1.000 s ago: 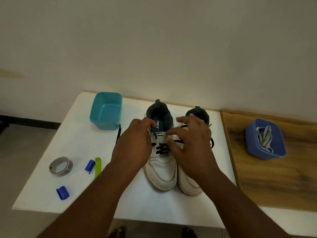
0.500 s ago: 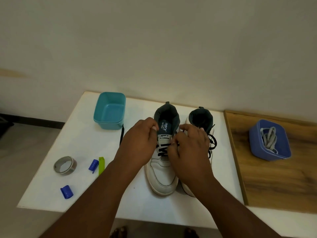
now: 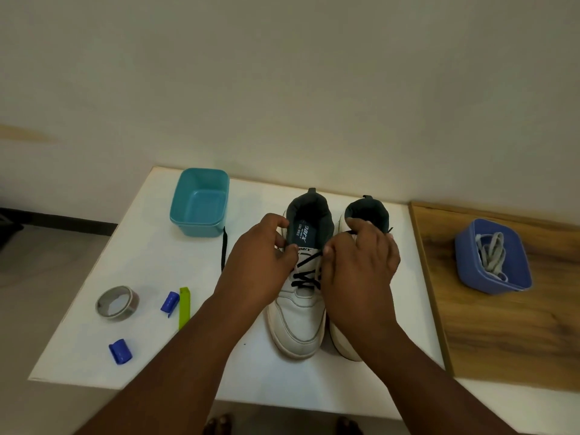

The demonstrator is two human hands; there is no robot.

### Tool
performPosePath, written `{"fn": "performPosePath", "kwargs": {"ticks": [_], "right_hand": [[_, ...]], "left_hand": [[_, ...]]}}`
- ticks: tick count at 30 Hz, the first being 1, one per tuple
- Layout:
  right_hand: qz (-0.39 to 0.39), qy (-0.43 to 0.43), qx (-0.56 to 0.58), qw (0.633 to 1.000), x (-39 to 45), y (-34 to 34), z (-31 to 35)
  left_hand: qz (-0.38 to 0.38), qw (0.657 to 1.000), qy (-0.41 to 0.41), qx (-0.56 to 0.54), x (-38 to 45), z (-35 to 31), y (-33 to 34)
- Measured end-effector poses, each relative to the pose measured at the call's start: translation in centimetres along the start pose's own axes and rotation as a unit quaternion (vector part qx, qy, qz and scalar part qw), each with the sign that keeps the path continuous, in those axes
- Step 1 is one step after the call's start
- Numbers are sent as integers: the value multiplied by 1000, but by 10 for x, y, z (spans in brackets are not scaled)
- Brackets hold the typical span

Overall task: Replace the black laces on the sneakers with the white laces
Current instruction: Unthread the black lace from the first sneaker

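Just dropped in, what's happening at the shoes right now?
A person is unlacing the left sneaker. Both hands, left hand and right hand, pinch the black lace near the tongue; the lower crossings are still threaded. The right sneaker is mostly hidden. The white laces lie untouched in the blue tub on the wooden board.

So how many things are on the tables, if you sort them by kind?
Sneakers: 2, left sneaker and right sneaker
Tubs: 2, teal tub and blue tub
Blue clips: 2
Tape roll: 1
Green stick: 1
White laces bundle: 1
Total: 9
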State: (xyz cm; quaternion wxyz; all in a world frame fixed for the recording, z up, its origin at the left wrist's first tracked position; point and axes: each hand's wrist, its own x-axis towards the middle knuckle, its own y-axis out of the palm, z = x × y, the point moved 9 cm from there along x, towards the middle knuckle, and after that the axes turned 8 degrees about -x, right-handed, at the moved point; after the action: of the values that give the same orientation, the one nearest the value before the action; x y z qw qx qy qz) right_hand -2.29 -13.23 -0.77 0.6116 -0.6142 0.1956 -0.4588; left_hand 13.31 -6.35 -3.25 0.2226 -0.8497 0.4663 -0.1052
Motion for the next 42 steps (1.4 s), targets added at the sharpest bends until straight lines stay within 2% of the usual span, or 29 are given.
{"fn": "performPosePath", "kwargs": {"ticks": [5,9,12,14,16,20,23,25,27,29,31,33,35,38,40,42], "right_hand": [[85,-85,21,993,0,18,18],[88,-104,31,990,3,17,24],[25,-43,3,999,5,4,8],[-43,46,34,997,7,-15,-15],[-57,69,61,994,10,-22,-23],[42,-99,27,994,4,3,23],[57,-116,10,992,1,13,27],[20,-87,6,996,5,3,17],[-57,5,44,997,9,-18,-4],[-131,112,111,979,7,-32,-31],[-153,150,137,967,7,-35,-43],[-116,102,119,981,11,-31,-31],[-43,12,97,994,12,-18,-4],[45,-79,29,995,5,7,21],[56,-80,13,995,3,9,19],[18,-44,3,999,6,-2,7]], "left_hand": [[-16,1000,-1,0,0,0,-6],[-16,1000,0,0,-1,-1,-6],[-19,1000,-5,-10,-1,-2,-6],[-20,1000,-5,-12,-2,-4,-6],[-19,1000,0,-7,-4,-5,-7],[-16,1000,14,12,-4,-9,-9],[-9,1000,22,15,-4,-11,-7],[-13,1000,22,11,-3,-10,-7],[-17,999,26,9,-2,-10,-7],[-16,999,29,10,-2,-10,-6],[-13,999,31,9,-3,-9,-6],[-17,999,32,5,-3,-8,-7],[-19,999,31,7,-3,-8,-7],[-16,999,27,9,-2,-8,-6],[-18,999,28,8,-3,-9,-7],[-21,999,32,8,-3,-9,-7]]}}
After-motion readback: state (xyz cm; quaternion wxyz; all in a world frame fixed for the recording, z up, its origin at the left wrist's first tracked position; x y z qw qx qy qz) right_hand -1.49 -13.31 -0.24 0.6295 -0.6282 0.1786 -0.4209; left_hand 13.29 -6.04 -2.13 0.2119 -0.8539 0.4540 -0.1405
